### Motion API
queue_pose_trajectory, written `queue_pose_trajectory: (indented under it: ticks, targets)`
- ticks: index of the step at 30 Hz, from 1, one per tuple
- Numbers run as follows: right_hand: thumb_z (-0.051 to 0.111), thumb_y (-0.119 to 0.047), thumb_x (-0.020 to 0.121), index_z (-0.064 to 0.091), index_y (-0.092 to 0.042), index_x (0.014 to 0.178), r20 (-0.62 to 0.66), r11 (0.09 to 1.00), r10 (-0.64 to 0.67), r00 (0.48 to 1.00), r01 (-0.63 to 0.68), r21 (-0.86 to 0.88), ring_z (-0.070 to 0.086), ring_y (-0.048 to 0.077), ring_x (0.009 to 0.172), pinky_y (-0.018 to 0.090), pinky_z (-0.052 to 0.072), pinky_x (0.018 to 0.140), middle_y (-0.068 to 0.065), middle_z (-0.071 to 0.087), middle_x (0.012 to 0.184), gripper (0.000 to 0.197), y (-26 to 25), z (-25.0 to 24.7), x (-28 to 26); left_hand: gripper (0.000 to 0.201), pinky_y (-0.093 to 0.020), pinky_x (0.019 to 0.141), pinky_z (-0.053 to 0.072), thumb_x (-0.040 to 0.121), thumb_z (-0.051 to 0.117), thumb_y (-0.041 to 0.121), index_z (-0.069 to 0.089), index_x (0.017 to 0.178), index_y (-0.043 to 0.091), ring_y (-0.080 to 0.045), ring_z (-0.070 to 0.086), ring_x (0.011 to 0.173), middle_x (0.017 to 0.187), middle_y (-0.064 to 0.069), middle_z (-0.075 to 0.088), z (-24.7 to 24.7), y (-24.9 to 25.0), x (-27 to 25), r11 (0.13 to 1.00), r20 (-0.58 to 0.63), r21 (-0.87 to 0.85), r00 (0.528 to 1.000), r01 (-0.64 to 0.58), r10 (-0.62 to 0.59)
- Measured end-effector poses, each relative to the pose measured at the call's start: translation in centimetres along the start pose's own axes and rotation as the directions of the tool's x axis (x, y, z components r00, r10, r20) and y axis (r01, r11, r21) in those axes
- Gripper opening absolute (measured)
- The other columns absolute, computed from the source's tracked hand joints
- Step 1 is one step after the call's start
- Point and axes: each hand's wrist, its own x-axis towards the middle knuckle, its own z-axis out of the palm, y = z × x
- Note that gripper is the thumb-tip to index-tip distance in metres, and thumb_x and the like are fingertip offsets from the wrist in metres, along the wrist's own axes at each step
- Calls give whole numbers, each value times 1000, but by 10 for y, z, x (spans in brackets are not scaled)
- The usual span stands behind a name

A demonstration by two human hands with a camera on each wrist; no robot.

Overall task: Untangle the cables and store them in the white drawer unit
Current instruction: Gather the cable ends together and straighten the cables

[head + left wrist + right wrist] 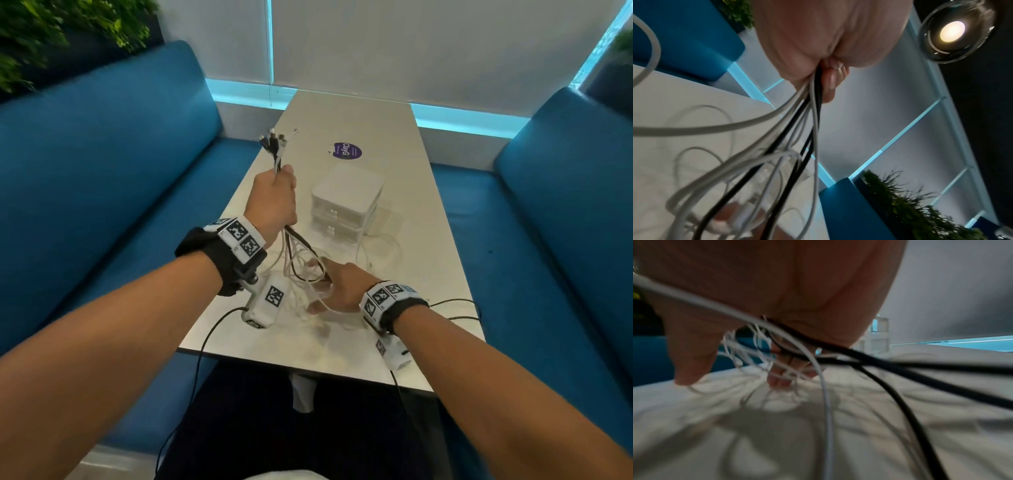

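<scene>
Blue benches (113, 164) flank a pale table (346, 113) whose far edge meets a white wall (428, 44) with glowing cyan strips (466, 118). Plants (51, 31) top the left bench back; a round ceiling lamp (952, 31) glows.

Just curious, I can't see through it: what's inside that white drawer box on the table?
Cannot tell. The white drawer unit has both drawers closed, hiding any contents. The cables are outside, gripped by the left hand.

Smooth rubbery cables (297, 251), translucent plastic drawer unit (346, 198), matt tabletop (428, 240)
</scene>
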Motion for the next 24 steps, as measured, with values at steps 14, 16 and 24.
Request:
queue_pose_trajectory:
  ticks: [14,16,24]
  targets:
    - [78,-86,36,34,-40,144,-387,946,-7,922,132,296,47,13,129,41,48,103,-9,44,136,125,1,-9,12,34,-17,40,17,106,36,25,39,73,18,-7,19,37,45,11,25,15,21,-12,997,71,-74,997,-3,9]
    - [84,-78,40,41,-40,139,-417,921,-34,908,190,340,48,6,126,30,46,102,-14,47,134,114,-4,-14,11,34,-18,41,16,106,37,25,38,72,19,-8,18,38,47,10,23,15,12,-16,999,96,-40,995,-7,11]
    - [83,-29,67,62,-18,81,-157,867,-45,987,117,485,61,11,73,37,56,87,-10,65,76,27,-15,-15,13,36,-20,41,16,107,36,24,36,71,19,-9,16,40,49,8,22,23,7,-15,993,131,-121,991,11,5]
